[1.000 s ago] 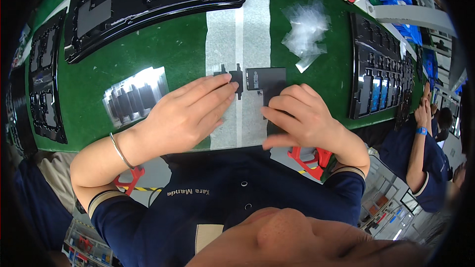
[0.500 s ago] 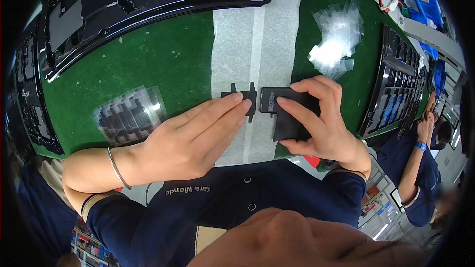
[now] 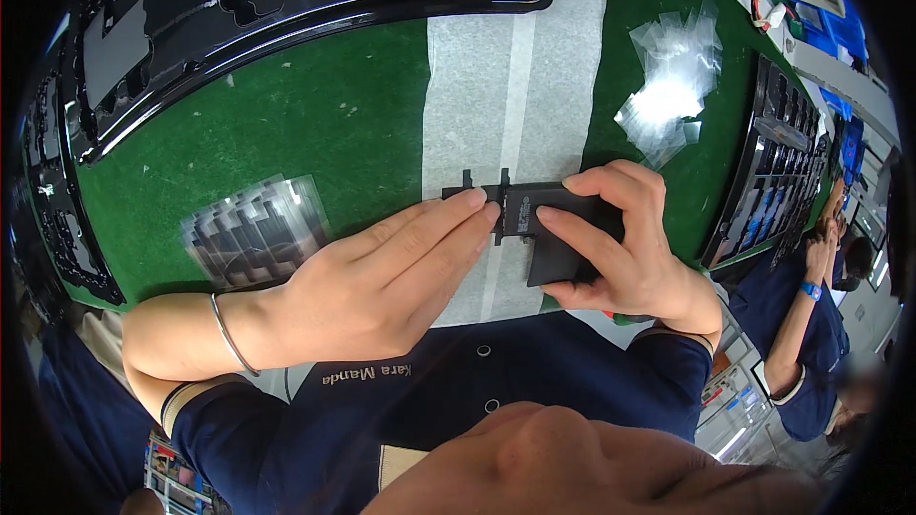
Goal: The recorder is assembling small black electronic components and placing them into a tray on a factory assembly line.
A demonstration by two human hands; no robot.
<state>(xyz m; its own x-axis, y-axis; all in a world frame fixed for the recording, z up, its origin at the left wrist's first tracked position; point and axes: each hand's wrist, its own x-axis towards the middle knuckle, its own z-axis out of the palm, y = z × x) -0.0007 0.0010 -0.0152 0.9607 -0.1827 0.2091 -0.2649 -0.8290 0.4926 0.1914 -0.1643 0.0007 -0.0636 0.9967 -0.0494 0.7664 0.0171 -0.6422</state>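
A thin black piece with small tabs (image 3: 505, 177) lies on the pale strip (image 3: 468, 86). The outstretched fingers of my left hand (image 3: 372, 281) rest flat on it and hide much of its lower part. Just to its right is a flat black L-shaped battery (image 3: 555, 257) with small pale print. My right hand (image 3: 634, 253) grips the battery, with fingers at its upper edge and face and the thumb at its lower corner. The battery's left end meets or overlaps the tabbed piece; exactly how they join, I cannot tell.
Clear sheets with black shapes (image 3: 258, 234) lie left on the green table (image 3: 353, 114). Loose clear films (image 3: 668, 81) are piled at the far right. A large black tray (image 3: 324, 5) spans the back left; another (image 3: 763, 172) stands right. A co-worker's arm (image 3: 794, 324) shows beyond.
The gap between the battery and the tabbed piece has closed, as my right hand brought the battery left against it. My left fingers stay on the tabbed piece. The whole view has shifted slightly.
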